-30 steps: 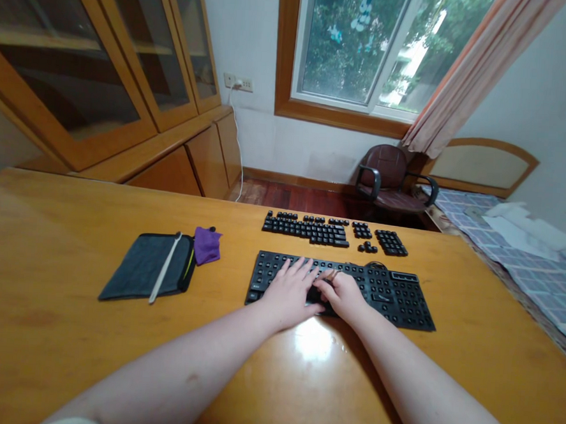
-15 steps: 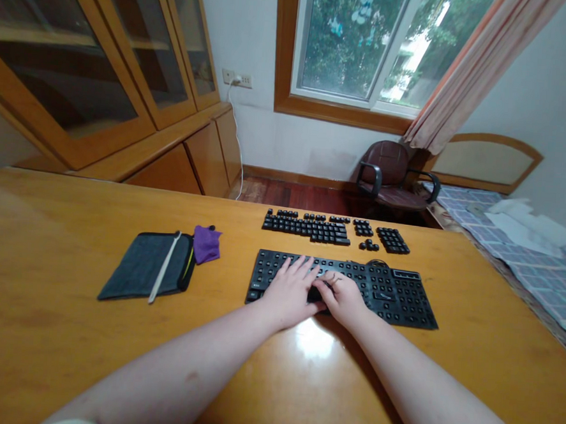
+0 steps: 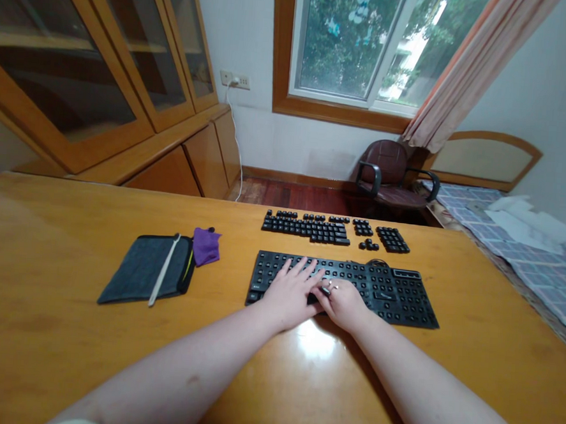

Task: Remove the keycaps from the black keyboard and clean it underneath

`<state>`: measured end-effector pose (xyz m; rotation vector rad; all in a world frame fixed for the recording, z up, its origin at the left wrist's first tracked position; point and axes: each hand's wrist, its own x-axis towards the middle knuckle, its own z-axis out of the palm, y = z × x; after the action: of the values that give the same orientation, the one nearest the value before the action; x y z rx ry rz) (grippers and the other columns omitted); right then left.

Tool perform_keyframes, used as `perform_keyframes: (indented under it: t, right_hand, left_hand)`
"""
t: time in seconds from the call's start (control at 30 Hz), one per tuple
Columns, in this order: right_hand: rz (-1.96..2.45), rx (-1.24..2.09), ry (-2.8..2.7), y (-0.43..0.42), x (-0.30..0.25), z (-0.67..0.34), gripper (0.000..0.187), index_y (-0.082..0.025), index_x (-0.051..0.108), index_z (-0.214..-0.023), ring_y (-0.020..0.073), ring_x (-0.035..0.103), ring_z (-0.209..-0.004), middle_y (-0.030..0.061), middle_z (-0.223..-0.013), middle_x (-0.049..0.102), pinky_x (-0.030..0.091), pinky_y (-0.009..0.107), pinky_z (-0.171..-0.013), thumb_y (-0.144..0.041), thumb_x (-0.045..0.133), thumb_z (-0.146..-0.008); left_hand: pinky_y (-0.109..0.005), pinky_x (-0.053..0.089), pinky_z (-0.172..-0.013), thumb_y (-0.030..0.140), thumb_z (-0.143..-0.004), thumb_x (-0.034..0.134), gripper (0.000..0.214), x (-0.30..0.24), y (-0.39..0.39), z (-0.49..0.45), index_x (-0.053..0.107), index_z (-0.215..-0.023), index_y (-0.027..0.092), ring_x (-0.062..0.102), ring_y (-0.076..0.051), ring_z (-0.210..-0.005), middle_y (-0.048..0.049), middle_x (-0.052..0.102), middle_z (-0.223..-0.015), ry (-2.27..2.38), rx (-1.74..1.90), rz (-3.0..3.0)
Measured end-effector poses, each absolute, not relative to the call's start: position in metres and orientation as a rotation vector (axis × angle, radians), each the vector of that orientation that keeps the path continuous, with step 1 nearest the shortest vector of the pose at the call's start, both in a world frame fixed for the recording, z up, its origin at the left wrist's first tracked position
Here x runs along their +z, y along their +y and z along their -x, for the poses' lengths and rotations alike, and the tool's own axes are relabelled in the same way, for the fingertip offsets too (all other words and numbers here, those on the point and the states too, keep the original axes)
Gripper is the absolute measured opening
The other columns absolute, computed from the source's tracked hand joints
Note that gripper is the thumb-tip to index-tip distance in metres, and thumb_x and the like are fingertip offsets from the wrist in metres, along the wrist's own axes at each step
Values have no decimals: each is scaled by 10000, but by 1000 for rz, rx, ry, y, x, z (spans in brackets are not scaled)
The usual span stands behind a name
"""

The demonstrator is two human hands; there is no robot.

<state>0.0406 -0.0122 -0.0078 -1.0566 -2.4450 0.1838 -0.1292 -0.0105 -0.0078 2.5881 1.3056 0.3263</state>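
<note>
Black keyboard (image 3: pixel 405 299): flat on the worktop (image 3: pixel 63 352), right of its middle, set back toward the far edge and roughly parallel to it. Small stems (image 3: pixel 379 288) exposed over most of the visible surface; wide caps (image 3: pixel 254 288) fitted at the near left corner. Cable (image 3: pixel 377 263) coiled just behind.

Left hand (image 3: pixel 291 296): palm down on the keyboard, left of its middle, fingers spread toward the far edge. Right hand (image 3: pixel 347 303): over the keyboard, touching or just beside the left hand, fingers curled, pinching a small dark piece (image 3: pixel 325 290), too small to identify.

Loose keycaps (image 3: pixel 305 229): along the far edge, behind the keyboard, grouped in key layout. Number block (image 3: pixel 392 240): rightmost, toward the far right corner. Arrow caps (image 3: pixel 369 245): left of that, nearer the keyboard.

Grey pouch (image 3: pixel 140 267): flat on the left half of the worktop, well apart from the keyboard. White stick (image 3: pixel 163 275): across the pouch, near end projecting past its near side. Purple cloth (image 3: pixel 207 247): at the pouch's far right corner.

Beyond the far edge: brown chair (image 3: pixel 384 167). Beyond the right edge: bed (image 3: pixel 539 253).
</note>
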Motion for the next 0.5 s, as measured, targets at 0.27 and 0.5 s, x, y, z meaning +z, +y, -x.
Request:
perform_keyframes:
  t: [0.27,0.5]
  right_hand:
    - [1271,284,-2000,-12,4,-46,299,-206,589,-732,145,579,-506,4,-540,591,433,235,-533,-306,376,-916]
    - [1308,364,-1854,-7,-3,-50,310,-204,578,-718,148,565,-498,-5,-508,564,434,244,-529,-344,384,-914]
  left_hand:
    - [-526,131,-1093,639,-787,457,753,-7,-9,129,286,-1405,244,200,-292,-1370,-79,287,-1482,1293,310,-2601]
    - [-486,175,-1098,547,-826,487,539,3,-9,131,487,-1273,247,344,-258,-1305,-58,454,-1384,1322,504,-2432]
